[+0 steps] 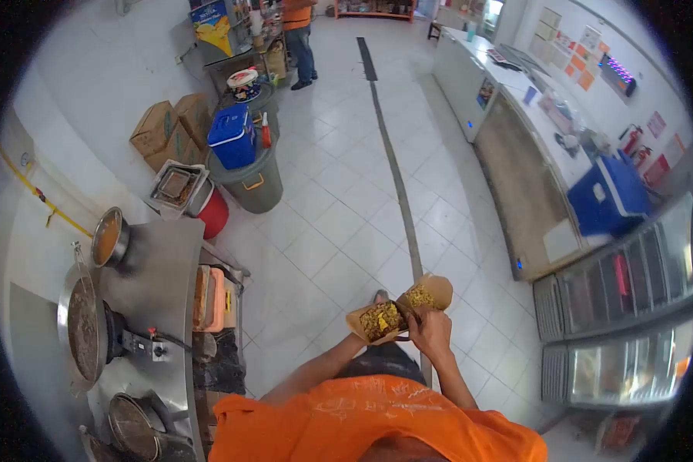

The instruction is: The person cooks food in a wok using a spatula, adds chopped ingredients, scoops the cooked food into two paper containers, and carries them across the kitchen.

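Note:
Two brown paper containers are held together in front of my orange shirt. The left container (379, 321) is filled with chopped brown and yellow food; the right container (431, 291) holds similar yellowish crumbly food. My right hand (430, 329) is closed at the near edge of the right container, its fingers pressed against the paper. My left hand (362, 337) is beneath the left container, with its fingers mostly hidden by the paper.
On the left, a steel counter (150, 277) carries a large pan (85, 327) and a metal bowl (110, 237). Beyond are a grey bin (258, 185) and a blue cooler (232, 137). A person (298, 38) stands far back. Right: freezers (508, 169) and glass-front coolers (624, 362).

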{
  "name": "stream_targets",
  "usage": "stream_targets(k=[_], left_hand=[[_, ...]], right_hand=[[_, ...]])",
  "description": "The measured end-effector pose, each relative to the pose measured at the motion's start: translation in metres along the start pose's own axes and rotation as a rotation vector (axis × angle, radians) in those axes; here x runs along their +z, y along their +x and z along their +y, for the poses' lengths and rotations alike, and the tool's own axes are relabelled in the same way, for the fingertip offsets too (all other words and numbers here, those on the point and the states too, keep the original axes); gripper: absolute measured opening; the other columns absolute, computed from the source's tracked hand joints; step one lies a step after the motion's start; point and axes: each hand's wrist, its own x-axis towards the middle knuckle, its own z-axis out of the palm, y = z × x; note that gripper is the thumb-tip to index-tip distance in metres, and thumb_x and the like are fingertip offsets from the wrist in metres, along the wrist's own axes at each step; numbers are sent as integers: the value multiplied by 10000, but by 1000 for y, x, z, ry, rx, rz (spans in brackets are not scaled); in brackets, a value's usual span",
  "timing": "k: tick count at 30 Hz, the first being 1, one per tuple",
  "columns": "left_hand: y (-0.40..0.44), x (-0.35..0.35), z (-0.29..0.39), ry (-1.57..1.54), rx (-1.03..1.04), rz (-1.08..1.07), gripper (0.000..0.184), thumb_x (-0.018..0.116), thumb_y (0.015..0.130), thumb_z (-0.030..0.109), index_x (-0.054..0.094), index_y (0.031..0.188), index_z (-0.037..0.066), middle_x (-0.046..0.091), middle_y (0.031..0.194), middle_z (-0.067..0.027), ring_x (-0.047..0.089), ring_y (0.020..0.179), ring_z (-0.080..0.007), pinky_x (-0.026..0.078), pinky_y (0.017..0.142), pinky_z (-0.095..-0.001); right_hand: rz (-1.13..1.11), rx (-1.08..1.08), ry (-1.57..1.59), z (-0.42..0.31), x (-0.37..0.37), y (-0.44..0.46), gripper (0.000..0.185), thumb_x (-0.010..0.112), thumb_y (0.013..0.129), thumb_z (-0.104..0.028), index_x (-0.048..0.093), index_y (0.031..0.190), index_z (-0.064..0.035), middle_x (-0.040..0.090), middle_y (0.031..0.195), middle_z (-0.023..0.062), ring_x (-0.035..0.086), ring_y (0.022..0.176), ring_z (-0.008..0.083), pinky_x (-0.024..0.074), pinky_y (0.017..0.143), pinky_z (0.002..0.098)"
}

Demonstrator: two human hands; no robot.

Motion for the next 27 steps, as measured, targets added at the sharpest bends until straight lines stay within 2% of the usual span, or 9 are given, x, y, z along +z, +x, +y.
stream_targets(k=[4,7,8,12,14,15,19,22,27], left_hand=[[58,5,125,-280,-221,-301,887,287,841,757,380,1396,72,448,1373,-179,493,1206,-346,420,1000,-474],[84,40,203,-304,-67,-220,903,255,844,759,302,1439,82,353,1446,-166,404,1284,-350,350,1051,-502],[90,62,225,-148,30,19,916,240,842,760,239,1465,88,272,1490,-155,332,1330,-354,290,1080,-523],[128,67,307,-143,156,-20,905,265,836,759,292,1447,91,338,1456,-158,378,1303,-352,312,1070,-510],[147,115,349,-42,311,-31,667,255,953,589,494,1270,53,522,1300,-121,500,1179,-243,335,1058,-511],[186,58,370,-125,374,194,646,311,944,591,536,1213,49,574,1221,-128,518,1146,-241,370,1048,-457],[251,120,487,546,383,137,374,471,933,439,524,1199,181,601,1173,22,500,1162,-155,22,1179,-474],[295,129,581,682,320,193,407,462,936,446,490,1234,170,590,1191,13,487,1182,-130,20,1182,-465],[388,170,754,-30,-51,-16,588,394,923,572,440,1290,115,559,1237,-64,504,1175,-175,177,1156,-495]], right_hand=[[-57,-100,107,26,9,126,189,644,788,-219,637,720,-43,598,641,168,595,631,376,463,564,465],[-143,-154,140,47,28,224,183,641,790,-221,636,719,-52,602,647,164,595,635,378,464,561,468],[-183,-183,117,48,30,253,175,640,791,-223,643,731,-59,607,659,163,597,638,377,466,563,470],[-229,-262,65,37,34,383,146,634,799,-237,681,795,-99,627,712,158,605,663,379,476,574,472],[-167,-307,152,25,32,445,140,630,803,-251,694,841,-132,629,731,162,609,680,376,480,582,472],[-247,-264,128,34,41,479,124,624,803,-237,691,861,-150,633,744,156,611,692,370,481,585,473],[-228,-349,99,48,73,605,123,609,790,-165,672,876,-103,635,769,125,613,680,350,489,562,445],[-194,-316,49,38,84,693,109,609,773,-127,650,861,-78,619,777,104,614,668,336,500,552,433],[-102,-223,59,30,79,852,129,621,775,-121,657,890,-75,628,780,103,627,684,325,513,569,415]])
